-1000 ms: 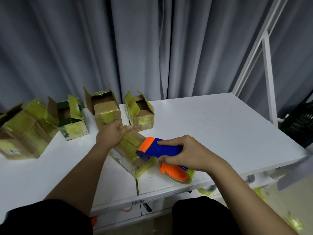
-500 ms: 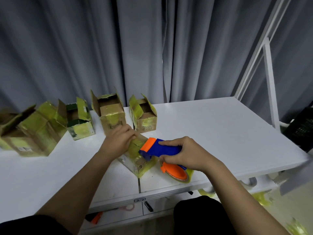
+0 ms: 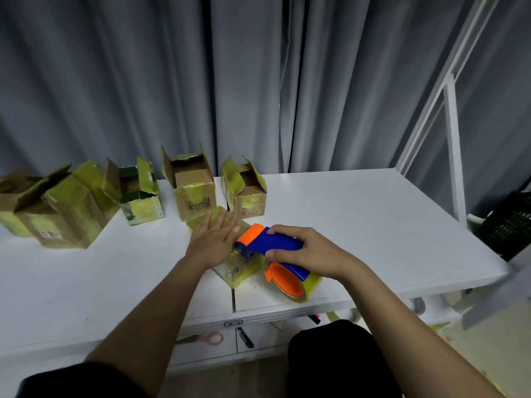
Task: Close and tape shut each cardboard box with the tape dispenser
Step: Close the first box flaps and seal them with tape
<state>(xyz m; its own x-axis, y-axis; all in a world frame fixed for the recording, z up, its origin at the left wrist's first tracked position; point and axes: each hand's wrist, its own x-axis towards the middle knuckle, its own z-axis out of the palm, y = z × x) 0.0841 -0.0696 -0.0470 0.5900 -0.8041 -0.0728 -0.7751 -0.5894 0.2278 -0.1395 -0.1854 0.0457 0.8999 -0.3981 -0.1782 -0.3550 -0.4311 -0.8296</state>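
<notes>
At frame centre, the left hand (image 3: 214, 241) lay flat, fingers straight, pressing the cardboard box (image 3: 240, 265) on the desk (image 3: 359, 225); the right hand (image 3: 304, 251) gripped the tape dispenser (image 3: 273, 248) against its top. Taping seemed underway; next, likely cutting the tape cleanly.

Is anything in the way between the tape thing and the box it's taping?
Nothing visible. The right hand grips the tape dispenser, whose front end sits right at the top of the closed box. The left hand lies flat on that box, beside the dispenser, not in front of it.
</notes>
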